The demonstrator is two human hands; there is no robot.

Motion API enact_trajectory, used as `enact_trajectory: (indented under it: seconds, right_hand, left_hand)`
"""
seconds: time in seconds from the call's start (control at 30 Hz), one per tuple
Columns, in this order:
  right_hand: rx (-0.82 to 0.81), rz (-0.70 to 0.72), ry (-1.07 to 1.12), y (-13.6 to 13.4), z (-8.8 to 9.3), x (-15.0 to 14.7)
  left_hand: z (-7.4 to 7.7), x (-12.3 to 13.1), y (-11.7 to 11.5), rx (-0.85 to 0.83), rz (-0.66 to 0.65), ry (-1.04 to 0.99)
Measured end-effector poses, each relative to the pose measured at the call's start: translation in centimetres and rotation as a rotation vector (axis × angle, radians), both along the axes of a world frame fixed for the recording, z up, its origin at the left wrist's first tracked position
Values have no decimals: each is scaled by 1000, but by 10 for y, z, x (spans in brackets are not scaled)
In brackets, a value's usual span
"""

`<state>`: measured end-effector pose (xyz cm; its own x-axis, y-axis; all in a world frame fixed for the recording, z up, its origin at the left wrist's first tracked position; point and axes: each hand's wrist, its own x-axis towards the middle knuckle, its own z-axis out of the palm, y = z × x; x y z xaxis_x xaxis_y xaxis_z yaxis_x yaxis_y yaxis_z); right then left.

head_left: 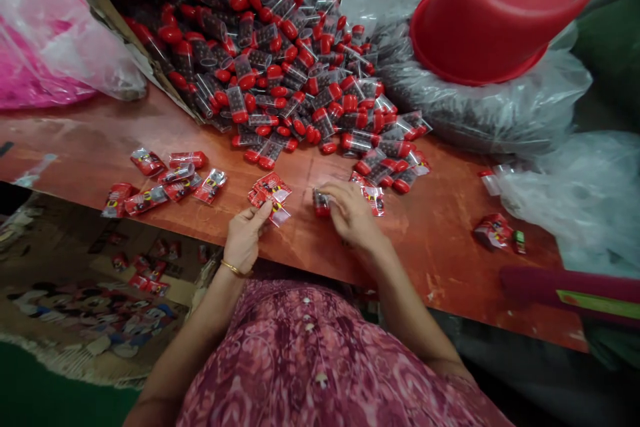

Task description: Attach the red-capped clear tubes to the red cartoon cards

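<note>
Fingers [260, 211] of the left hand [243, 238] are pinching tightly on a small bunch of red foil sachets [270, 195] near the front edge of an orange-red table [440, 260]. Fingers [336, 191] of the right hand [353, 212] are curling closely over one clear capsule with a red cap [321, 203], also near that edge. A gold bangle [230, 267] is circling the left wrist.

Seven loose sachets [176, 177] are lying on the table to the left of the hands, one sachet [374, 200] is lying just beside the right hand, and another [494, 230] is lying toward the table's right end. Behind them, too many capsules to count are spilling from a cardboard box [95, 3] across the table's back edge, all holding dark contents. Past the table's back right corner, a red plastic basin [500, 13] is resting tilted and upside down on a clear bag of dark pieces [475, 107].
</note>
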<state>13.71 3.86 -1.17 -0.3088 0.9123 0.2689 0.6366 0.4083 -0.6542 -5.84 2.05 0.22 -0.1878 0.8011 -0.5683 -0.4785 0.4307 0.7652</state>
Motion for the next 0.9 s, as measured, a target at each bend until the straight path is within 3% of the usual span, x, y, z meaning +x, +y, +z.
enact_trajectory:
  seconds: [0.13,0.3,0.47,0.73,0.9]
  right_hand:
    - [7,230,-380,32,0,30]
    - [-10,390,-527,39,2,24]
    - [-15,328,-542,24,3,26]
    - [-3,117,-470,0,-19,26]
    - [12,80,-521,-7,-26,19]
  left_hand:
    - [3,4,6,-38,-70,-46]
    - [1,9,8,-73,-84,-77]
    - [-4,5,9,-77,-101,-76]
    - [-6,8,11,-115,-120,-134]
    - [-6,10,11,-123,-127,-168]
